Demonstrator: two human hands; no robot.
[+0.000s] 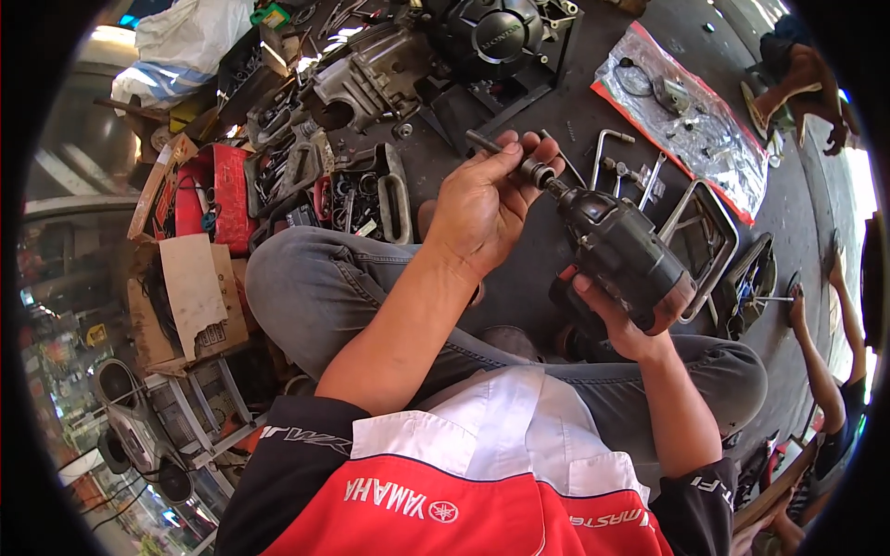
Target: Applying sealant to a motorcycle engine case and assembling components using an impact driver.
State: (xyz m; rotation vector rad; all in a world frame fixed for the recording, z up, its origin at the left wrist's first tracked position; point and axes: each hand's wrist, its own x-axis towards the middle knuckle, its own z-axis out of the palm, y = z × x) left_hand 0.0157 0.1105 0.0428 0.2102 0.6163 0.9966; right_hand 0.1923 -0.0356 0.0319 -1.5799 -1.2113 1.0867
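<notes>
- Your right forearm rises from the lower right, elbow bent, over your jeans [311, 278].
- Your right hand [626, 320] is closed around the black impact wrench [626, 241], thumb along the near side; its other fingers are mostly hidden behind the tool.
- The wrench is in front of you, above your lap, its long axis slanting: nose up and to the left, rear of the housing down toward your right wrist. Its lower part is hard to make out against the dark background.
- At the nose, the metal socket [536, 173] sits beside your left fingers, pointing the same way.
- Your left hand [487, 199] reaches up and across, palm partly showing, fingers curled. Thumb and fingers pinch a dark metal rod [482, 142], which points up and left; your fingers cover its lower end, so you cannot tell whether it meets the socket.
- Beyond, on the floor, lie a clear plastic bag [681, 116] with red edging and a metal engine casing [366, 83].
- Farthest off, a black engine cover [501, 37] is cut off at the top.
</notes>
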